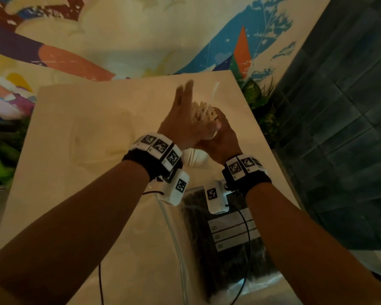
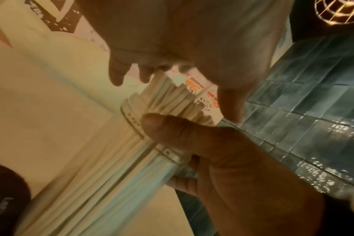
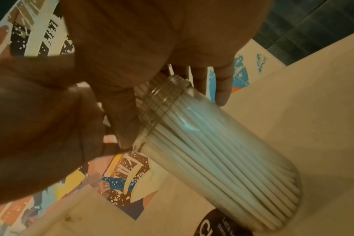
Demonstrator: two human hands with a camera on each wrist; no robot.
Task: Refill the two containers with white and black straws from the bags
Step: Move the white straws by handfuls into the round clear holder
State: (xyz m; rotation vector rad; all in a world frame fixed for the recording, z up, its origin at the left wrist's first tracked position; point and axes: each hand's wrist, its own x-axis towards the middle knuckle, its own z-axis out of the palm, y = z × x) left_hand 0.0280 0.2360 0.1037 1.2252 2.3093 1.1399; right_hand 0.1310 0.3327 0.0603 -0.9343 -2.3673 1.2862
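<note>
A clear glass jar (image 3: 212,143) packed with white straws (image 1: 204,111) is held tilted above the table. My right hand (image 1: 222,137) grips it round the threaded neck (image 3: 162,99), thumb (image 2: 172,127) on one side and fingers (image 3: 222,83) on the other. Flat, with straight fingers, my left hand (image 1: 186,100) has its palm against the side of the straw tips (image 2: 168,95). One straw (image 1: 213,93) sticks out above the rest. A clear bag of black straws (image 1: 224,238) lies near me under my right forearm.
The pale table (image 1: 75,194) ends at a painted wall (image 1: 119,29) behind and a dark tiled wall (image 1: 339,106) on the right. A crumpled clear bag (image 1: 101,137) lies left of the hands. A dark round object with white lettering (image 3: 212,223) sits below the jar.
</note>
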